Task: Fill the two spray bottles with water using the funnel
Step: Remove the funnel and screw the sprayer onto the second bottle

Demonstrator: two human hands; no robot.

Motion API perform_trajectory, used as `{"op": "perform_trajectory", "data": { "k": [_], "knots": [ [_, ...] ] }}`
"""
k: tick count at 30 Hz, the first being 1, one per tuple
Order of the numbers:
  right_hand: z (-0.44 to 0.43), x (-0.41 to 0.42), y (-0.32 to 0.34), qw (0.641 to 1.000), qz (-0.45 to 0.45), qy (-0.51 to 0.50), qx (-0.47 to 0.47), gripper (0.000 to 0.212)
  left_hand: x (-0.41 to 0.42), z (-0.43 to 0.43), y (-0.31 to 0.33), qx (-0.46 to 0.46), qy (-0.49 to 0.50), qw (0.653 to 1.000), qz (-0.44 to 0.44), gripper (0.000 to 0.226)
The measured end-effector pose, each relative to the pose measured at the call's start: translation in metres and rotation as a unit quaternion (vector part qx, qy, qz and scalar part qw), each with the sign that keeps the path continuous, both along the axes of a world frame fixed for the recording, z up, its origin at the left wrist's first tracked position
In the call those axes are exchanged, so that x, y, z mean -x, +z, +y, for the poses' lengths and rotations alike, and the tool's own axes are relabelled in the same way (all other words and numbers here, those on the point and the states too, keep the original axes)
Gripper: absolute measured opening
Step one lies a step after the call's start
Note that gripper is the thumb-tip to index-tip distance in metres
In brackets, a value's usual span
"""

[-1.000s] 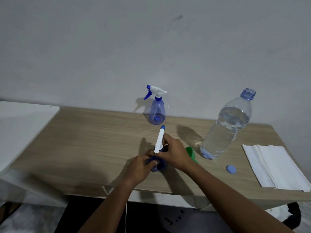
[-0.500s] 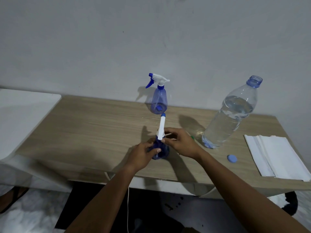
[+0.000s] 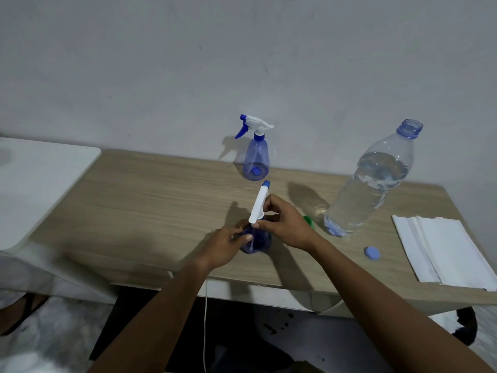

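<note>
- Wood-grain laminate covers the counter [image 3: 150,200] where I work, set against a plain grey wall [image 3: 242,63].
- My left hand [image 3: 228,244] is curled around the body of the near translucent blue spray bottle [image 3: 259,242], which stands on the counter close to its front edge.
- My right hand [image 3: 286,224] is closed in a pinch on the white trigger sprayer head with a blue nozzle tip [image 3: 259,203], which sits tilted at the top of that bottle; I cannot tell whether it is screwed on or loose.
- Just right of my right hand, a sliver of the green plastic funnel [image 3: 309,221] shows on the counter, mostly hidden behind my wrist.
- Farther back, near the wall, the second translucent blue spray bottle [image 3: 256,164] stands upright with its white and blue sprayer head on.
- To the right stands the large clear plastic water bottle [image 3: 371,184], uncapped and more than half full.
- Its round blue cap [image 3: 372,252] lies flat on the counter, apart from the bottle and nearer to me.
- At the far right rests a stack of folded white paper towels [image 3: 451,251].
- Left of the counter sits a white surface [image 3: 40,181].
</note>
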State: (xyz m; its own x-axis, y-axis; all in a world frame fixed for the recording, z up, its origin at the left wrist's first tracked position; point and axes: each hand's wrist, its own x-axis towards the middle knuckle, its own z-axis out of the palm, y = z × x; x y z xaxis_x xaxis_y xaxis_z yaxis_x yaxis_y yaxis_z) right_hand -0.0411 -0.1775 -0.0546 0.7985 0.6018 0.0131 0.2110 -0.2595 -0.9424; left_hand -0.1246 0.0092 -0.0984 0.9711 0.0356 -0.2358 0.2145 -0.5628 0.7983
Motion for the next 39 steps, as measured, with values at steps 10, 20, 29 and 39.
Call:
{"op": "perform_trajectory", "data": {
  "k": [10,20,29,39],
  "knots": [
    [-0.001,0.0,0.0,0.999,0.03,0.013,-0.006,0.018,-0.001,0.002,0.004,0.02,-0.001,1.0,-0.021,0.028],
    [0.002,0.001,-0.004,0.999,0.038,-0.011,-0.037,0.028,-0.001,0.0,0.005,0.034,0.013,0.999,-0.013,0.032],
    [0.012,0.012,-0.011,0.995,0.031,-0.087,-0.043,0.043,-0.001,-0.002,0.004,0.008,0.014,1.0,-0.009,0.024],
    [-0.007,0.015,-0.014,0.993,0.018,-0.102,-0.054,0.031,0.001,0.0,0.009,0.012,-0.003,1.0,-0.02,0.036]
  ]
}}
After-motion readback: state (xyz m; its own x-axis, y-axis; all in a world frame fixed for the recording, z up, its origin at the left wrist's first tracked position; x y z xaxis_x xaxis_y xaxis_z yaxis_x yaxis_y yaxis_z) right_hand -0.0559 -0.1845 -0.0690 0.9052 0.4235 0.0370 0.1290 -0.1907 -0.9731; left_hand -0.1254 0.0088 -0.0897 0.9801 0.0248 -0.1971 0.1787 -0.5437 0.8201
